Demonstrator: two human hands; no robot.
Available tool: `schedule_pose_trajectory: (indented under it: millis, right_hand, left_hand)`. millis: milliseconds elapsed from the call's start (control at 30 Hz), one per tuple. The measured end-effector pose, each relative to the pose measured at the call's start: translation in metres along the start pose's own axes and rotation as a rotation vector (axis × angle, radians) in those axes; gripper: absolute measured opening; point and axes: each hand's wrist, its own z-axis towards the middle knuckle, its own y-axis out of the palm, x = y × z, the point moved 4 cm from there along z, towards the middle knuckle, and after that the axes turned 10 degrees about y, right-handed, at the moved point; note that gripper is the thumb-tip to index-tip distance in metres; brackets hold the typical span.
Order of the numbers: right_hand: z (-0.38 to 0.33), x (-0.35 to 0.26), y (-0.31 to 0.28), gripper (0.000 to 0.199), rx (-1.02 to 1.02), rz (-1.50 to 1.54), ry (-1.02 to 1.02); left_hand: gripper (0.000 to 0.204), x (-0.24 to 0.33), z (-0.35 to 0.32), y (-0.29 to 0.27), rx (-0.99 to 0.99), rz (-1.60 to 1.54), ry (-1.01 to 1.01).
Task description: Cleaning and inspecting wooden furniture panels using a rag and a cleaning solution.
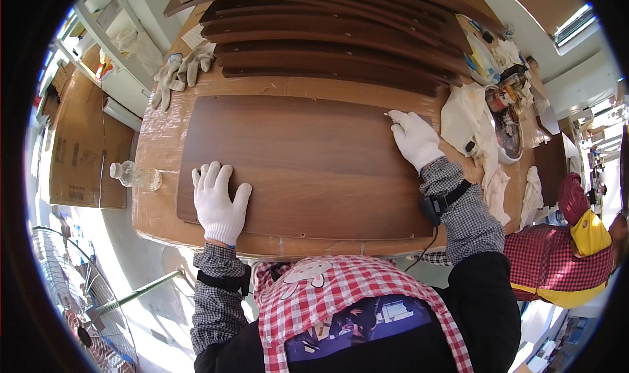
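Note:
A dark brown wood-grain panel (308, 170) lies flat in front of me, with small holes along its edges. My left hand (221, 199), in a white knit glove, rests on the panel's near left part with its fingers stretched out and holds nothing. Over the far right corner of the panel is my right hand (415, 139), also gloved in white. Its fingers are drawn together, and a tiny pale bit shows at their tips, too small to name.
Curved brown panels (334, 45) are stacked behind the flat one. Loose work gloves (180, 75) lie at the far left, and a clear bottle (141, 176) lies on its side below. Cream cloths (468, 127) and a cluttered round tub (508, 134) are at right. A fan (85, 307) stands lower left.

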Motion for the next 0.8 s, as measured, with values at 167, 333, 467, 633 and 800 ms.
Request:
schedule_pose_trajectory:
  millis: [167, 333, 467, 633, 800]
  right_hand:
    - [0.006, 0.004, 0.001, 0.034, 0.020, 0.004, 0.021]
    - [0.007, 0.001, -0.001, 0.034, 0.027, -0.003, 0.057]
    - [0.006, 0.002, 0.000, 0.034, -0.001, -0.027, 0.062]
    - [0.005, 0.001, 0.000, 0.034, 0.007, -0.019, 0.073]
    - [0.019, -0.003, 0.002, 0.036, 0.048, 0.000, 0.098]
  left_hand:
    - [0.041, -0.001, 0.000, 0.000, -0.012, 0.008, -0.011]
    - [0.041, 0.000, 0.001, -0.002, -0.016, 0.010, -0.015]
    - [0.041, 0.000, 0.002, -0.001, 0.008, 0.001, 0.003]
    - [0.041, 0.000, 0.000, -0.001, 0.022, 0.028, 0.012]
    - [0.041, 0.001, 0.001, -0.001, 0.008, 0.020, 0.003]
